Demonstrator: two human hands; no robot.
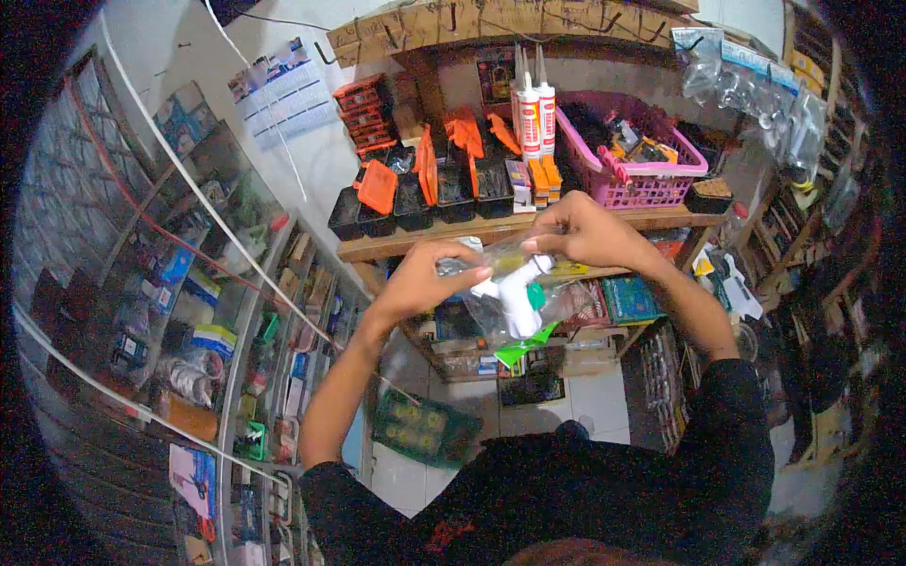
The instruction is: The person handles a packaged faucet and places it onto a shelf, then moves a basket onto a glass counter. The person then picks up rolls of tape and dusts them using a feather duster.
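Glare blurs the clear bag (479,319), and the pink basket's (634,195) jumbled contents are hard to tell apart. The basket stands near the wooden shelf's (429,241) right end, 2 white tubes (534,118) just beside it; black boxes (455,205) line the left. Before the front edge, left hand (427,280) and right hand (593,233), fingers narrowed, pinch the bag around a white fitting (516,304).

Bag (494,311) before shelf (651,220), basket (646,194) on top
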